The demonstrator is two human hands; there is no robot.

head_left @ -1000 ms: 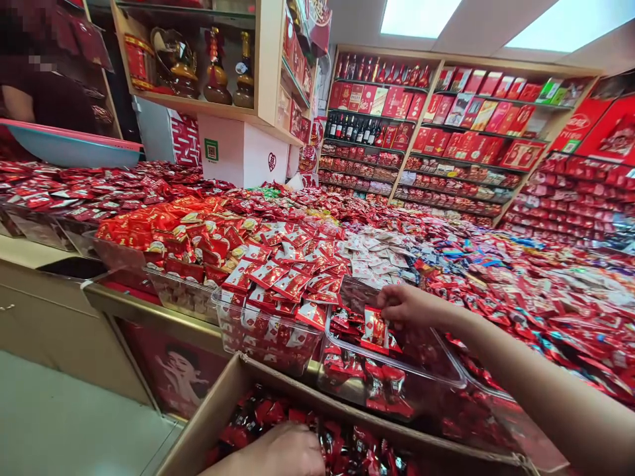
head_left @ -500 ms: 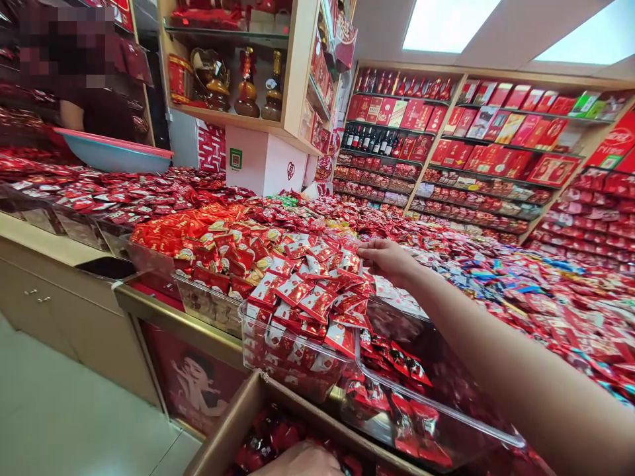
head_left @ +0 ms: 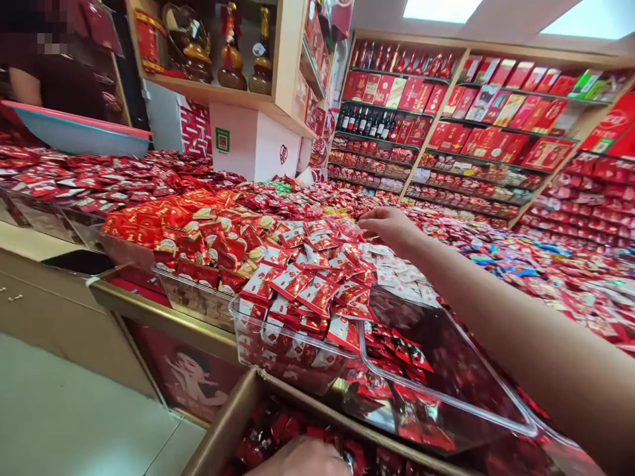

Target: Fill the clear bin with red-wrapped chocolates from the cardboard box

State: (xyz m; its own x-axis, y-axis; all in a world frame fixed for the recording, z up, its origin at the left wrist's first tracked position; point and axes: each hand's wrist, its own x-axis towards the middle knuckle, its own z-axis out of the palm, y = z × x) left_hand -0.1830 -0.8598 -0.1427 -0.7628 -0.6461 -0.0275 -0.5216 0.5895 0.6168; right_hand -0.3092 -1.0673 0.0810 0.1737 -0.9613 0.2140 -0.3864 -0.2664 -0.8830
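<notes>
My right hand (head_left: 384, 226) reaches out over the heaped sweets at the far end of a clear plastic bin (head_left: 297, 340) full of red-and-white wrapped candies (head_left: 297, 281). Its fingers are stretched forward and a little apart, and I see nothing held in them. Low in the view, my left hand (head_left: 305, 457) is down inside a cardboard box (head_left: 223, 423) among dark red wrapped candies (head_left: 262, 436). The fingers of that hand are hidden. Beside the full bin, a second clear bin (head_left: 446, 403) holds a low layer of red packets (head_left: 397, 350).
Bins of orange-red packets (head_left: 149, 221) and dark red packets (head_left: 74, 178) line the counter to the left. A blue basin (head_left: 84, 132) rests on the packets in front of another person (head_left: 54, 79). Shelves (head_left: 417, 132) of bottles and gift boxes stand behind.
My right hand's fingers have loosened from a pinch near the packets and lifted slightly. The view has shifted a little; my left hand stays in the box.
</notes>
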